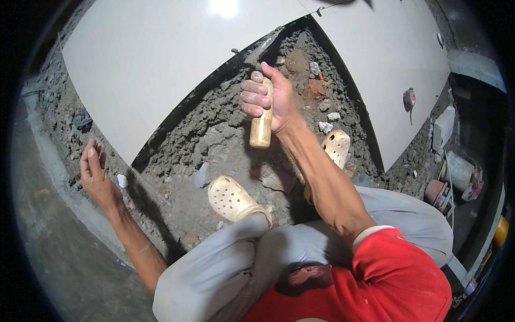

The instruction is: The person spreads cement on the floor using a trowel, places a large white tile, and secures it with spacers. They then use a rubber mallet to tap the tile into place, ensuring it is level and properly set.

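My right hand (271, 99) is wrapped round the wooden handle of a trowel (260, 131), its thumb laid along the top. The trowel's grey, mortar-smeared blade (264, 47) points away from me, at the edge of the large pale left tile (161, 70). Rough grey mortar (214, 102) lies below it, in the gap between that tile and the pale right tile (375, 70). Off to the left, my left hand (99, 172) hangs open beside the left tile's near corner, fingers loosely bent, with nothing seen in it.
A red and black tape measure (409, 99) rests on the right tile. Brick pieces (317, 87) and white stones (325, 127) lie in the mortar bed around my clogs (230, 198). A pinkish container (435, 191) and a pale block (443, 129) stand at the right. A string (449, 177) runs there.
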`<state>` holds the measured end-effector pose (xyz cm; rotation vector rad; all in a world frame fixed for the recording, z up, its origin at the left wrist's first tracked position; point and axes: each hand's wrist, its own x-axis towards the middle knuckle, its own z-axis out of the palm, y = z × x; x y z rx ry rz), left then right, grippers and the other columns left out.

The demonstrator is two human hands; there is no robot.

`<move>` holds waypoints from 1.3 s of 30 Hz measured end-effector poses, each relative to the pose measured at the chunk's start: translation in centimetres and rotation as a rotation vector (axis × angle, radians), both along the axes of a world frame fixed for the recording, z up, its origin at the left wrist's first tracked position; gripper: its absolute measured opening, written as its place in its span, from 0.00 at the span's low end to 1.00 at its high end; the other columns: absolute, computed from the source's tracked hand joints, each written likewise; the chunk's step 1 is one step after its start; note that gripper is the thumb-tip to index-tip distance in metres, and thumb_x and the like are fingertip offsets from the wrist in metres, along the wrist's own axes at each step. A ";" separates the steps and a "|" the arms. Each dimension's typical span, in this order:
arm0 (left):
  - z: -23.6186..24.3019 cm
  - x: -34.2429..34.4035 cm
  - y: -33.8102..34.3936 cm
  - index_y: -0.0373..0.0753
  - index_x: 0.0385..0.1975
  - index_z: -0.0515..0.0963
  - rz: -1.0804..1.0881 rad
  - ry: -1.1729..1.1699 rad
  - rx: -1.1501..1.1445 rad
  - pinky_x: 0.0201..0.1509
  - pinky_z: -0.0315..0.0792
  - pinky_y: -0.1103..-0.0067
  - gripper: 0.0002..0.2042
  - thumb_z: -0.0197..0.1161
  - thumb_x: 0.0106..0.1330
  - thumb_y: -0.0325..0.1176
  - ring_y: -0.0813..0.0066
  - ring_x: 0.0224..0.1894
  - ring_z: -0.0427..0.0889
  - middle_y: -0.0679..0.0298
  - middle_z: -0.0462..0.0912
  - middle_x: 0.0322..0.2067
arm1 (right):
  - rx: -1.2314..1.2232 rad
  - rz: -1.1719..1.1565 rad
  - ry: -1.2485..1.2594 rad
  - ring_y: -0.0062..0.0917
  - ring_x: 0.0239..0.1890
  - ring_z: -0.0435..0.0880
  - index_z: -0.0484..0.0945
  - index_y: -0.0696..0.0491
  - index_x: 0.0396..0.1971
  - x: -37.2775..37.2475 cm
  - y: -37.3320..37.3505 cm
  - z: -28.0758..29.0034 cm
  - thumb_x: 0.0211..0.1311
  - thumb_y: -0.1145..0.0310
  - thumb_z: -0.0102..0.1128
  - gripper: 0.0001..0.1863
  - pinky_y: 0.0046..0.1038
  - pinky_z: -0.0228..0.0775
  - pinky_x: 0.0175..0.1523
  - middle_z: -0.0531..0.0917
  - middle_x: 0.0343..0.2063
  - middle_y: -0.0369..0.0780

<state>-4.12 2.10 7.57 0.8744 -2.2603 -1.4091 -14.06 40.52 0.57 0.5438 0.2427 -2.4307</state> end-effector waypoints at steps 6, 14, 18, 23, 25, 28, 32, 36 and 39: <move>0.1 0.2 -0.2 0.32 0.59 0.80 0.001 0.005 -0.009 0.65 0.75 0.71 0.20 0.58 0.81 0.42 0.70 0.58 0.82 0.57 0.84 0.56 | -0.106 -0.047 -0.009 0.15 0.12 0.68 0.71 0.43 0.25 0.5 0.3 0.8 0.78 0.51 0.51 0.19 0.25 0.64 0.15 0.69 0.16 0.27; 0.2 0.0 0.0 0.32 0.59 0.80 0.007 0.027 0.003 0.65 0.75 0.71 0.19 0.57 0.81 0.40 0.69 0.58 0.82 0.57 0.84 0.56 | -0.174 -0.175 0.017 0.16 0.13 0.70 0.74 0.47 0.24 2.2 4.4 1.3 0.80 0.51 0.47 0.23 0.26 0.69 0.16 0.70 0.17 0.30; 0.0 0.1 -0.1 0.31 0.59 0.80 0.008 0.007 0.003 0.64 0.75 0.71 0.19 0.57 0.81 0.40 0.69 0.58 0.82 0.57 0.84 0.56 | -0.057 -0.141 0.019 0.14 0.14 0.67 0.76 0.48 0.25 -1.2 7.3 -0.6 0.80 0.54 0.48 0.21 0.22 0.65 0.16 0.70 0.18 0.30; -0.2 1.7 -1.3 0.31 0.59 0.80 0.070 0.010 0.045 0.63 0.76 0.72 0.19 0.58 0.81 0.41 0.70 0.57 0.82 0.57 0.85 0.56 | 0.043 -0.085 -0.014 0.14 0.14 0.66 0.70 0.46 0.30 -4.6 6.5 -1.0 0.79 0.58 0.51 0.14 0.22 0.64 0.16 0.69 0.18 0.29; 0.0 2.3 -1.9 0.31 0.59 0.80 0.066 0.005 0.024 0.62 0.76 0.72 0.19 0.58 0.80 0.41 0.71 0.57 0.82 0.58 0.85 0.56 | 0.070 -0.053 -0.031 0.13 0.14 0.67 0.71 0.46 0.30 -5.3 6.0 -0.5 0.79 0.58 0.50 0.14 0.22 0.64 0.16 0.69 0.18 0.28; 0.3 2.5 -2.4 0.32 0.59 0.81 0.062 0.016 0.030 0.61 0.76 0.73 0.19 0.59 0.80 0.41 0.72 0.56 0.82 0.58 0.85 0.55 | 0.090 0.001 -0.025 0.13 0.13 0.67 0.71 0.46 0.29 -5.3 6.3 0.1 0.79 0.58 0.49 0.15 0.21 0.65 0.16 0.69 0.17 0.27; 0.2 1.1 -2.3 0.32 0.59 0.81 0.053 0.020 0.064 0.61 0.76 0.72 0.19 0.59 0.80 0.41 0.71 0.56 0.82 0.58 0.85 0.55 | 0.091 0.035 -0.051 0.12 0.11 0.66 0.70 0.46 0.28 -4.0 7.9 0.7 0.80 0.58 0.48 0.16 0.21 0.64 0.14 0.67 0.16 0.28; 0.0 0.0 -1.4 0.32 0.59 0.80 0.017 0.003 0.030 0.62 0.75 0.72 0.19 0.59 0.80 0.41 0.71 0.56 0.82 0.58 0.85 0.55 | 0.074 0.051 0.000 0.13 0.10 0.66 0.72 0.48 0.28 -0.8 9.6 1.4 0.80 0.56 0.47 0.18 0.23 0.64 0.11 0.67 0.15 0.28; 0.1 -0.2 -0.8 0.32 0.59 0.80 0.004 0.004 0.019 0.62 0.75 0.72 0.20 0.59 0.80 0.42 0.70 0.56 0.82 0.58 0.85 0.55 | 0.016 0.049 0.106 0.14 0.10 0.68 0.74 0.50 0.29 -0.1 10.8 1.0 0.81 0.56 0.45 0.19 0.24 0.65 0.11 0.68 0.16 0.29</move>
